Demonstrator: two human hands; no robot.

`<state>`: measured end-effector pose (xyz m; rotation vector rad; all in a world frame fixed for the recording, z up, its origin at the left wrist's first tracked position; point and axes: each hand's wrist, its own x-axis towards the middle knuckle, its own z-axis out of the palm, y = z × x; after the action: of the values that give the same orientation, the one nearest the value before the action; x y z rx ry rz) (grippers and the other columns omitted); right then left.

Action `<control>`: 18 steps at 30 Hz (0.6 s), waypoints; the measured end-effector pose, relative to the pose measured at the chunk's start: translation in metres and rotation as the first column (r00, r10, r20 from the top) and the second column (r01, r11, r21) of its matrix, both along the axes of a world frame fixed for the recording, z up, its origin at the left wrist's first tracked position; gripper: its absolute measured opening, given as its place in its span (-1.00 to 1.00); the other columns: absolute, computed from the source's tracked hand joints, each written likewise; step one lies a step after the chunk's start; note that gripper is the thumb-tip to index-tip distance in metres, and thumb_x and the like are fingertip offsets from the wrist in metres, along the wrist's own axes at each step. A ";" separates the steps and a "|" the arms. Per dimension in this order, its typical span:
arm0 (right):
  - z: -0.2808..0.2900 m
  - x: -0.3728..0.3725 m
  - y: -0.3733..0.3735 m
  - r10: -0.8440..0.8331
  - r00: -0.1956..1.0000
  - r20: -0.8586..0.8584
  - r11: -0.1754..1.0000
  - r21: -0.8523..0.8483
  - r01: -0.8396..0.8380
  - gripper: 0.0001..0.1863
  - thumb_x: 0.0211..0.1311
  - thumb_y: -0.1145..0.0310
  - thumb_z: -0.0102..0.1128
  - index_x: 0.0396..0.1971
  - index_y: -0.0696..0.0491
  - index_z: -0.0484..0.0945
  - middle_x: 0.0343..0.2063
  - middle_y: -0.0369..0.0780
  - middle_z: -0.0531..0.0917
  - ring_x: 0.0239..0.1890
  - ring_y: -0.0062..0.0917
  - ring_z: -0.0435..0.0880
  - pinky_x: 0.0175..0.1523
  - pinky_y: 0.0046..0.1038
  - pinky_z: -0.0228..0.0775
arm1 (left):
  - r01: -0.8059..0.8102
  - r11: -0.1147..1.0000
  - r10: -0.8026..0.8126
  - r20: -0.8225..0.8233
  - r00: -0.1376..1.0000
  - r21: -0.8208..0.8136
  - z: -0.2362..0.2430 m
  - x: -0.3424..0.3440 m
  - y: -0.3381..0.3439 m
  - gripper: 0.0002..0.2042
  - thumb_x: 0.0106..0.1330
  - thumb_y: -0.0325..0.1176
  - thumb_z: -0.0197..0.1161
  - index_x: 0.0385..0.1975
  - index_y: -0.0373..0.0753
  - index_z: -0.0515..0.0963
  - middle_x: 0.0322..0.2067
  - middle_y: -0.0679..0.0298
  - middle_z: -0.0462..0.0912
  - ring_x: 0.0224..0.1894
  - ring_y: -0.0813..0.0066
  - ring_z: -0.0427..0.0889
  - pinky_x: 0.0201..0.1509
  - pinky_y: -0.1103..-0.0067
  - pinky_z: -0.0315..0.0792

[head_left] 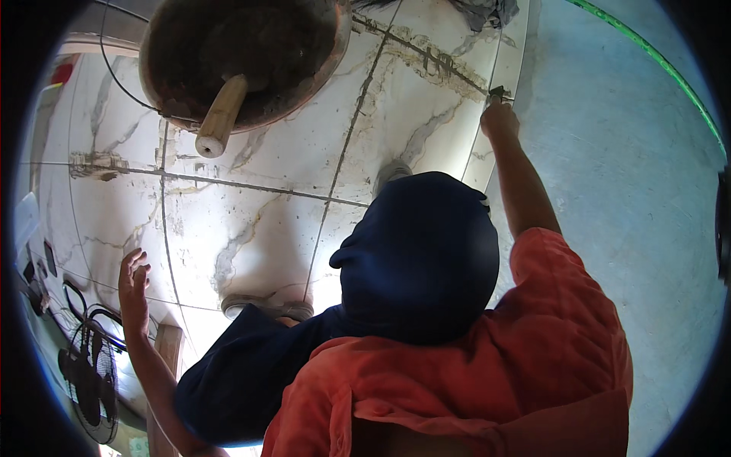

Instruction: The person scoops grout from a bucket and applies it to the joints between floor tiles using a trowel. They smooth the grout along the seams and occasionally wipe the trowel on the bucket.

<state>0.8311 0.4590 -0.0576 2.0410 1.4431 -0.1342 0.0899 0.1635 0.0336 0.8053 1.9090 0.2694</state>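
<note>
My right hand (499,122) reaches far out to the base of the blue-grey wall. It is closed around a small dark-bladed tool (498,93), mostly hidden in the fist, whose tip meets the pale strip where tiles and wall join. My left hand (135,293) hangs on the left with its fingers apart and loosely bent, holding nothing. Smeared dark joints run between the white marbled tiles (251,228). At the far left a round pan (343,38) contains a dark mass; a light wooden handle (221,118) sticks out over its near rim.
My bent knee (419,259) in dark blue rises in the middle. A standing fan (91,373) and a wooden post (169,346) are at the lower left. Crumpled grey material (487,11) lies at the far edge. A green hose-like line (647,49) curves along the wall (609,190).
</note>
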 end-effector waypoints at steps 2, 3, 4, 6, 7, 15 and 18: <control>-0.009 -0.005 -0.006 -0.022 0.999 0.042 0.999 0.027 0.021 -0.60 0.40 0.32 -0.12 0.19 0.04 0.39 0.08 0.08 0.55 0.07 -0.09 0.64 0.13 -0.11 0.53 | -0.008 1.000 0.008 -0.018 1.000 -0.003 0.001 -0.004 -0.006 -0.50 0.44 0.04 0.07 0.27 -0.09 0.38 0.19 0.18 0.49 0.17 0.21 0.52 0.25 0.26 0.33; -0.013 -0.005 -0.005 -0.036 0.999 0.031 0.998 0.048 0.035 -0.60 0.40 0.32 -0.12 0.18 0.05 0.40 0.08 0.07 0.56 0.09 -0.08 0.63 0.15 -0.11 0.52 | -0.014 1.000 0.014 -0.019 1.000 -0.008 0.001 -0.006 -0.009 -0.50 0.44 0.04 0.07 0.27 -0.08 0.38 0.19 0.18 0.49 0.16 0.22 0.52 0.25 0.27 0.33; -0.016 -0.004 -0.003 -0.050 0.998 0.023 0.996 0.069 0.048 -0.61 0.40 0.32 -0.12 0.17 0.05 0.41 0.07 0.06 0.57 0.11 -0.08 0.62 0.16 -0.11 0.50 | -0.019 1.000 0.019 -0.016 1.000 -0.014 0.001 -0.005 -0.010 -0.50 0.44 0.04 0.07 0.27 -0.08 0.38 0.19 0.19 0.49 0.16 0.22 0.52 0.24 0.27 0.33; -0.022 0.004 0.003 -0.069 0.997 0.024 0.994 0.092 0.066 -0.61 0.41 0.31 -0.14 0.16 0.07 0.42 0.07 0.06 0.58 0.14 -0.08 0.61 0.18 -0.10 0.49 | -0.014 1.000 0.013 -0.015 1.000 -0.026 0.000 -0.005 -0.009 -0.50 0.44 0.05 0.07 0.27 -0.08 0.39 0.18 0.19 0.50 0.15 0.23 0.52 0.24 0.26 0.33; -0.025 0.011 0.004 -0.074 0.997 0.034 0.993 0.094 0.071 -0.61 0.42 0.31 -0.15 0.16 0.08 0.42 0.07 0.06 0.58 0.14 -0.08 0.61 0.18 -0.10 0.49 | -0.008 1.000 0.008 -0.005 1.000 -0.027 -0.003 -0.005 -0.008 -0.50 0.44 0.04 0.07 0.27 -0.08 0.38 0.18 0.19 0.50 0.15 0.23 0.52 0.24 0.26 0.33; -0.018 -0.004 -0.019 -0.203 0.979 0.031 0.979 0.036 0.202 -0.60 0.43 0.29 -0.18 0.18 0.07 0.39 0.06 0.09 0.59 0.12 -0.06 0.62 0.18 -0.09 0.50 | -0.044 0.999 0.043 -0.002 0.999 -0.018 -0.002 -0.005 -0.010 -0.52 0.45 0.01 0.07 0.27 -0.08 0.38 0.17 0.19 0.51 0.15 0.22 0.52 0.25 0.26 0.33; -0.005 -0.018 -0.023 -0.152 0.988 0.007 0.985 0.078 0.151 -0.59 0.44 0.29 -0.18 0.20 0.08 0.36 0.08 0.11 0.58 0.11 -0.04 0.62 0.18 -0.08 0.50 | -0.040 0.999 0.040 0.002 0.999 -0.025 -0.006 -0.009 -0.009 -0.51 0.45 0.01 0.08 0.27 -0.08 0.38 0.17 0.19 0.51 0.16 0.21 0.52 0.25 0.26 0.33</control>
<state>0.8132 0.4362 -0.0624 2.2104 1.3028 -0.1292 0.0811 0.1548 0.0275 0.7503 1.9242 0.2703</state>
